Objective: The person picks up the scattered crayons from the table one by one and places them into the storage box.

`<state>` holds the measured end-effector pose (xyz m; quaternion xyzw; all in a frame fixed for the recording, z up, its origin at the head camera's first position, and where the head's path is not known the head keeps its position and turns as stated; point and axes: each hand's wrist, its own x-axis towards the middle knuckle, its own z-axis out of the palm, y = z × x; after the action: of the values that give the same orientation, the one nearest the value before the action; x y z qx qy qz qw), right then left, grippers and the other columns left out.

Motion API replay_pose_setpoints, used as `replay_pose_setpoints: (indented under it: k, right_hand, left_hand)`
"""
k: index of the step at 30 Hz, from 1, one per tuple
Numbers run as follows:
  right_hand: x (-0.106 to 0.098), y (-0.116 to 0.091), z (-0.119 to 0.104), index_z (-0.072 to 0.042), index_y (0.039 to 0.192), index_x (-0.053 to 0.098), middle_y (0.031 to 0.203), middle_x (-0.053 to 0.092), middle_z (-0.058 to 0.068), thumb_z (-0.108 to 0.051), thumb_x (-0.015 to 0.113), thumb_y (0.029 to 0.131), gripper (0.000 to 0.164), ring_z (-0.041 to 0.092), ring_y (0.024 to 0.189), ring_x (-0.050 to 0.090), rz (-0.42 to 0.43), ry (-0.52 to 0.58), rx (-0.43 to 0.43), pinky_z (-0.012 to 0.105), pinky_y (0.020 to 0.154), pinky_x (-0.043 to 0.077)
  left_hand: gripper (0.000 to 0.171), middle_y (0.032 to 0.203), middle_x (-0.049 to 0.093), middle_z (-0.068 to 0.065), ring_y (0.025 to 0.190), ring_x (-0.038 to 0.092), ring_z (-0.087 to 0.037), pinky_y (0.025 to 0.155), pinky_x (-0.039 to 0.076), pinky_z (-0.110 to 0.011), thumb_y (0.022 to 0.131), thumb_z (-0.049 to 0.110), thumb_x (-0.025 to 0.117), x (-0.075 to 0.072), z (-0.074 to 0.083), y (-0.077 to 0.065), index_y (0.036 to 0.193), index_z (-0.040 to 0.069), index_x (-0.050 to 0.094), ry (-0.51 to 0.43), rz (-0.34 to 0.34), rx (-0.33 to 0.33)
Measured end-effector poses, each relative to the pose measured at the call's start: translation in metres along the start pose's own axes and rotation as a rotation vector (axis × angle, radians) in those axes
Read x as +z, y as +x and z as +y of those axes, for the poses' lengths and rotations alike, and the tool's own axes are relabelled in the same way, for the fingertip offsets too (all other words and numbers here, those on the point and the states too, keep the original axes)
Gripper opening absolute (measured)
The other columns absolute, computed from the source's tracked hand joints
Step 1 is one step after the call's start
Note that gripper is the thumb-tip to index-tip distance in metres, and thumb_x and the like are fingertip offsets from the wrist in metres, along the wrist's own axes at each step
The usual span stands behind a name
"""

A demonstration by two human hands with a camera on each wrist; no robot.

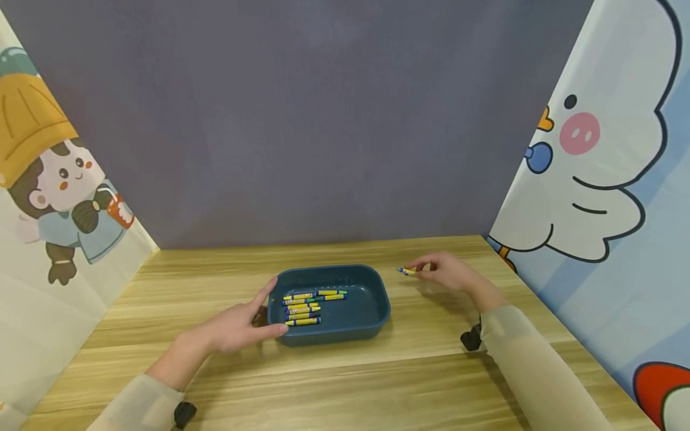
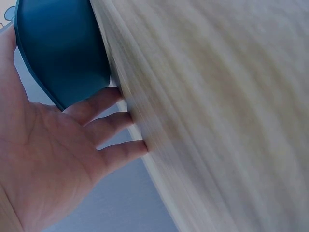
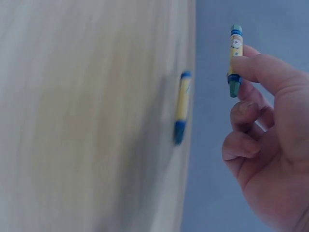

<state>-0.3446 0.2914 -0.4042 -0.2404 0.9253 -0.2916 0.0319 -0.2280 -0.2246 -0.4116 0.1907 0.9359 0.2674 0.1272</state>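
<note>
A dark blue-green plastic tray (image 1: 334, 336) stands on the table, with several yellow-wrapped crayons (image 1: 303, 321) lying in its left half. My left hand (image 1: 237, 326) spans the tray's left end, thumb at the near corner and index finger at the far corner. In the left wrist view its fingers are straight and spread, their tips down by the tabletop. To the right of the tray, my right hand (image 1: 444, 272) is raised over the table. Its thumb and fingers pinch a green crayon (image 3: 235, 43). Below it lies another crayon (image 3: 182, 106) with a dark blue-green tip.
The wooden table (image 1: 345, 389) runs back to a grey partition (image 1: 323, 120). Printed cartoon panels stand at the left (image 1: 64, 209) and right (image 1: 593, 179) sides. Both sleeves carry a small black device near the wrist.
</note>
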Motion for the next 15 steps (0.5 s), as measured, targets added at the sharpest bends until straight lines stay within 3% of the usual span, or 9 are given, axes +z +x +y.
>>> replay_pose_setpoints:
  k: [10,15]
  right_hand:
    - [0.014,0.023,-0.055,-0.023,0.132,0.082,0.123,0.078,0.004,-0.018,0.075,0.105,0.028,0.009,0.062,0.045,-0.018,0.046,-0.111,0.026,0.058,0.043]
    - [0.025,0.032,-0.081,-0.021,0.131,0.082,0.125,0.076,0.005,-0.016,0.074,0.106,0.027,0.012,0.068,0.052,-0.042,0.067,-0.170,0.027,0.063,0.048]
  left_hand:
    - [0.113,0.148,0.068,-0.020,0.135,0.066,-0.039,0.116,0.049,-0.063,0.100,0.071,0.066,0.000,0.000,-0.001,0.179,0.028,-0.003,-0.005,-0.002,-0.007]
    - [0.113,0.149,0.068,-0.021,0.136,0.066,-0.039,0.116,0.049,-0.063,0.100,0.071,0.067,0.000,0.000,0.000,0.179,0.029,-0.003,-0.007,-0.001,-0.010]
